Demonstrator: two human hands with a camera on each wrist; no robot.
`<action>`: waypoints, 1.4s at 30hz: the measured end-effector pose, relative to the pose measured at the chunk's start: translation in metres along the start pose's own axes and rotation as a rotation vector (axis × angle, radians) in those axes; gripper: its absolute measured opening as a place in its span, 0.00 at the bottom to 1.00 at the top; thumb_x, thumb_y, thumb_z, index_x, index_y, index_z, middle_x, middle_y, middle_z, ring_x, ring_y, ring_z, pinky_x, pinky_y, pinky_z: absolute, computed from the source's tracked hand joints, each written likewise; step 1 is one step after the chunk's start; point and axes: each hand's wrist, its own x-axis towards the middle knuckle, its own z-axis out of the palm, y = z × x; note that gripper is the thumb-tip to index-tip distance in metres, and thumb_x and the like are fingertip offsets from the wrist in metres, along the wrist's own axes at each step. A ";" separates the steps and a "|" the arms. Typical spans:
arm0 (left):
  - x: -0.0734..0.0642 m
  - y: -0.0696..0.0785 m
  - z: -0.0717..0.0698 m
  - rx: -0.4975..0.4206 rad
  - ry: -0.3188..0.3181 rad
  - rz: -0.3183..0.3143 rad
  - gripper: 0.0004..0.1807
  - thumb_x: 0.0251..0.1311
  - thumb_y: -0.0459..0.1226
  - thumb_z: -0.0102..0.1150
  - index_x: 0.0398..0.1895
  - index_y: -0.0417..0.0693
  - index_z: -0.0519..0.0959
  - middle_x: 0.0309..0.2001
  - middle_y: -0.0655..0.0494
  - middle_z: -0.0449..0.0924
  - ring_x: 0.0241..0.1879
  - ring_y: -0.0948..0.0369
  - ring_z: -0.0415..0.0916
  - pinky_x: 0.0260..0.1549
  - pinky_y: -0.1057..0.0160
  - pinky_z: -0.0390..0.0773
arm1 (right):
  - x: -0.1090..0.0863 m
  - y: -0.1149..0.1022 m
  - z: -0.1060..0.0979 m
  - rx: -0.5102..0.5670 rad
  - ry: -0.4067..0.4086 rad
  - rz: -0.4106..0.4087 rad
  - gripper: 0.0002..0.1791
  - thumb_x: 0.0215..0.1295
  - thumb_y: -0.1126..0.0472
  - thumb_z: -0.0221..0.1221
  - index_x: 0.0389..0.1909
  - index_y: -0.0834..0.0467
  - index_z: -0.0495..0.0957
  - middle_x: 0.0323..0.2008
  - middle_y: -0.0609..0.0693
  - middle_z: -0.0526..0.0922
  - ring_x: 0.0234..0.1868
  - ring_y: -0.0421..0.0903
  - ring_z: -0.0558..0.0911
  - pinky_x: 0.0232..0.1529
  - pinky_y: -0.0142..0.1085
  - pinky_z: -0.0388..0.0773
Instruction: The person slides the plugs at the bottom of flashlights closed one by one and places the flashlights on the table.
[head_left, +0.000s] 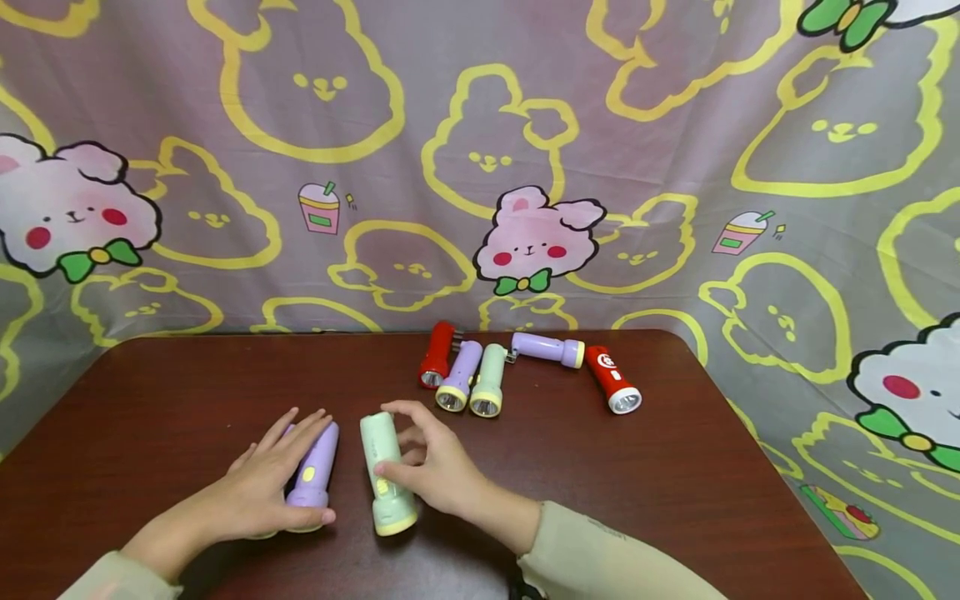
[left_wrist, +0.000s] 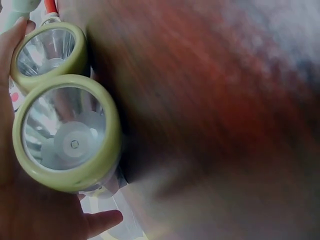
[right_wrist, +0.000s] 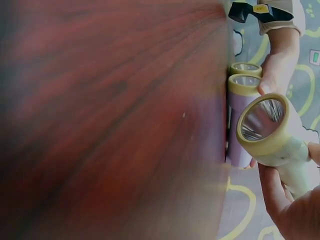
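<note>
In the head view my left hand (head_left: 258,487) rests over a purple flashlight (head_left: 321,458), fingers fairly straight and thumb by its lens end. A second flashlight lies beside it, mostly hidden under that hand; its yellow-rimmed lens (left_wrist: 75,145) shows large in the left wrist view. Just to the right, my right hand (head_left: 442,467) grips a pale green flashlight (head_left: 380,454) between thumb and fingers. This one is tilted, with its yellow-rimmed lens (right_wrist: 263,124) toward the near side of the table.
On the brown table (head_left: 570,500), farther back, lie a red flashlight (head_left: 437,354), a purple one (head_left: 461,371), a green one (head_left: 490,375), another purple one (head_left: 543,347) and a red-and-white one (head_left: 611,375). A patterned curtain (head_left: 420,192) hangs behind the table.
</note>
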 end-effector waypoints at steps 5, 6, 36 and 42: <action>0.000 0.000 0.000 0.006 0.001 0.007 0.65 0.39 0.71 0.68 0.78 0.52 0.54 0.76 0.47 0.57 0.75 0.40 0.48 0.49 0.20 0.64 | 0.008 0.002 0.007 -0.017 0.004 0.006 0.34 0.57 0.73 0.67 0.63 0.52 0.69 0.39 0.65 0.85 0.27 0.36 0.80 0.30 0.25 0.77; 0.000 0.000 0.000 0.007 0.003 0.009 0.65 0.39 0.72 0.68 0.78 0.52 0.54 0.76 0.47 0.57 0.75 0.40 0.49 0.49 0.21 0.65 | 0.009 0.003 0.008 -0.014 0.006 0.010 0.34 0.57 0.73 0.67 0.63 0.52 0.69 0.39 0.65 0.85 0.27 0.37 0.80 0.30 0.25 0.77; 0.003 -0.001 -0.002 0.036 0.007 0.048 0.66 0.37 0.70 0.70 0.77 0.49 0.53 0.74 0.42 0.59 0.73 0.37 0.51 0.45 0.25 0.70 | 0.041 0.017 0.025 0.039 0.072 0.134 0.29 0.56 0.72 0.68 0.58 0.58 0.72 0.31 0.64 0.85 0.26 0.38 0.78 0.27 0.30 0.77; 0.003 -0.001 -0.002 0.034 0.004 0.050 0.66 0.37 0.70 0.70 0.77 0.48 0.53 0.74 0.41 0.59 0.73 0.37 0.50 0.44 0.25 0.70 | 0.043 0.017 0.026 -0.004 0.093 0.157 0.27 0.54 0.71 0.70 0.55 0.59 0.73 0.31 0.62 0.85 0.28 0.39 0.79 0.28 0.30 0.77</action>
